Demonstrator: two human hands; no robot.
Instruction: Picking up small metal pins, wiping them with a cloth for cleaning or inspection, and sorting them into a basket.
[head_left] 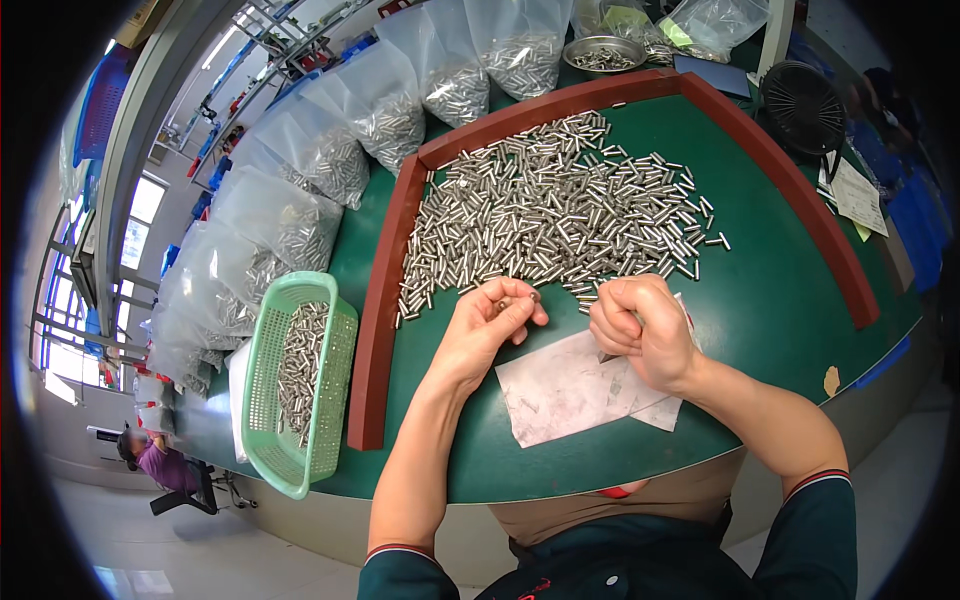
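A: Now, looking at the left hand [487, 322]. Pinching a small metal pin [522, 299] between thumb and fingertips, grip clamped tight on it, just at the near edge of the big pile of pins [555, 200].

B: And holding what in the right hand [640, 330]?

A: Curling into a fist, grip squeezed together. Peeking out under it, a thin dark tip, maybe a little tool, too hidden to tell. Hovering over the white paper [570, 395].

B: Lying where, that paper?

A: Flat on the green counter [780, 290], close to the body, a bit smudged.

B: And fencing in the pile?

A: A red-brown wooden frame [385, 290], bending around the left, the far side and the right.

B: Sitting to the left?

A: A pale green plastic basket [268, 440], holding more pins, hanging a little over the counter's edge. Behind it, standing in a long row, clear plastic bags [385, 95] stuffed with pins.

B: Far back?

A: A round metal bowl [604, 52] with more pins, and a black fan [803, 105] off to the right.
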